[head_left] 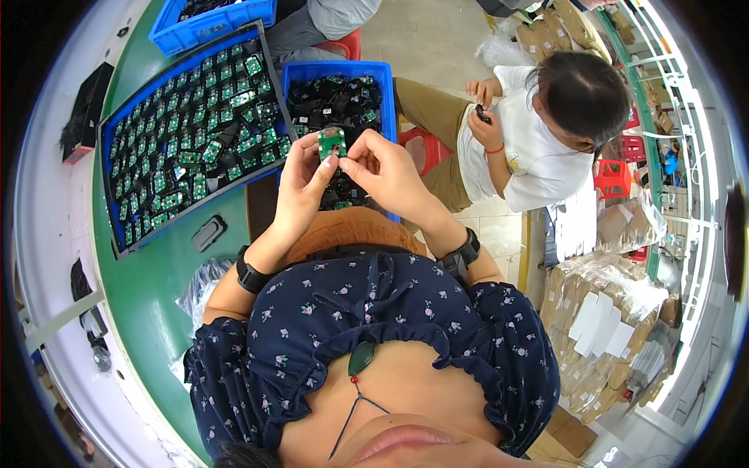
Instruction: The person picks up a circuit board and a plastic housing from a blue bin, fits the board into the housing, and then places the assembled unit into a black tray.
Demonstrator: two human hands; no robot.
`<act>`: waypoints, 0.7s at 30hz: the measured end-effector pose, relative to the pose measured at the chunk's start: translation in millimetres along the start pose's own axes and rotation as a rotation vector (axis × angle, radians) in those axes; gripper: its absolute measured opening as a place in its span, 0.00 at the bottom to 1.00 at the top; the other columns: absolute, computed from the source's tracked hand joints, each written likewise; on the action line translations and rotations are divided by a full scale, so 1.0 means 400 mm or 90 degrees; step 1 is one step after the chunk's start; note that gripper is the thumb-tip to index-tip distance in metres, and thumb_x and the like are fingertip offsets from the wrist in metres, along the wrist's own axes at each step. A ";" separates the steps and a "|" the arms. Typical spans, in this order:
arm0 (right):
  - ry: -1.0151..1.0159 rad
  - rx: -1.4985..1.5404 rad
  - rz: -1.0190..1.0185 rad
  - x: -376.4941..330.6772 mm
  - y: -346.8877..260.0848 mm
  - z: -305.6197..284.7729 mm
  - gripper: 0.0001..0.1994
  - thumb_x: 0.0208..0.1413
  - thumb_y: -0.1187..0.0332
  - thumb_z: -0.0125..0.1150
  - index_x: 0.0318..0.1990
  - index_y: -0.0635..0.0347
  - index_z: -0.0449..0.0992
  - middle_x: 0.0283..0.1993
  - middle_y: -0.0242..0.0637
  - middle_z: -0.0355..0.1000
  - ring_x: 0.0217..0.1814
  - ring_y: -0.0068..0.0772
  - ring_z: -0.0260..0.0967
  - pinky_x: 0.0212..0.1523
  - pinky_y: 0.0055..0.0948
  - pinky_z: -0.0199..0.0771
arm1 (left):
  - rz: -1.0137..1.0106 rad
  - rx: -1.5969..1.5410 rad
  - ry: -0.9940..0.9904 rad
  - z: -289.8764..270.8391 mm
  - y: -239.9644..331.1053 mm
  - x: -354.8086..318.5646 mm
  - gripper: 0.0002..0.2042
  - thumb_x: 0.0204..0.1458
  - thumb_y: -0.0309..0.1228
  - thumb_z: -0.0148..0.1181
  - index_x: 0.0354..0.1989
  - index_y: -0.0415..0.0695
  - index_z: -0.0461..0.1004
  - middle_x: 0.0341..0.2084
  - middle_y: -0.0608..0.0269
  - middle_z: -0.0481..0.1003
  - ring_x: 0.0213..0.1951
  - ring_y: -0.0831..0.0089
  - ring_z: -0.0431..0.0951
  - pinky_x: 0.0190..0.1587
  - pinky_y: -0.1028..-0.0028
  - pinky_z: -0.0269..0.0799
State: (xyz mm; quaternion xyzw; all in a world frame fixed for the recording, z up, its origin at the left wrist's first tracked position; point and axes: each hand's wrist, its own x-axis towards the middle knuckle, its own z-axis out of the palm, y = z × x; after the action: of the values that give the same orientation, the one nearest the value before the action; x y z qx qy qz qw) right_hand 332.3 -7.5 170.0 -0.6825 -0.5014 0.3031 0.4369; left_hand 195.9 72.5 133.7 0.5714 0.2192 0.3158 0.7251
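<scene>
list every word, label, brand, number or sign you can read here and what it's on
No text is clear enough to quote.
Held board: any print too small to read.
Top-left blue crate: faint marks on its side, too blurred to read.
Stacked cartons at right: small pale labels, too small to read.

No text, number or sign is legible in this view. Pale labels are affixed to the wrapped brown cartons point(563, 300) at the right, and a small marking is present on the side wall of the blue crate point(243, 19) at the upper left; both are too small to read. Any print on the green circuit board point(333, 142) held in the fingers point(320, 178) is likewise too fine to resolve.
</scene>
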 end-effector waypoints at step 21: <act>0.090 -0.078 -0.058 0.006 -0.041 -0.035 0.17 0.49 0.60 0.62 0.42 0.59 0.67 0.29 0.34 0.68 0.24 0.32 0.66 0.27 0.27 0.66 | 0.067 0.134 0.026 -0.019 -0.002 0.005 0.16 0.55 0.24 0.52 0.52 0.37 0.63 0.40 0.63 0.70 0.40 0.80 0.69 0.44 0.81 0.65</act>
State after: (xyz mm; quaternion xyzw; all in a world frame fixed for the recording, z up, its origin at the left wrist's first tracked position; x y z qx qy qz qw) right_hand 338.0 -7.5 190.9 -0.7043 -0.5175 0.2023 0.4419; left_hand 192.3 79.1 131.0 0.6488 0.2352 0.3402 0.6388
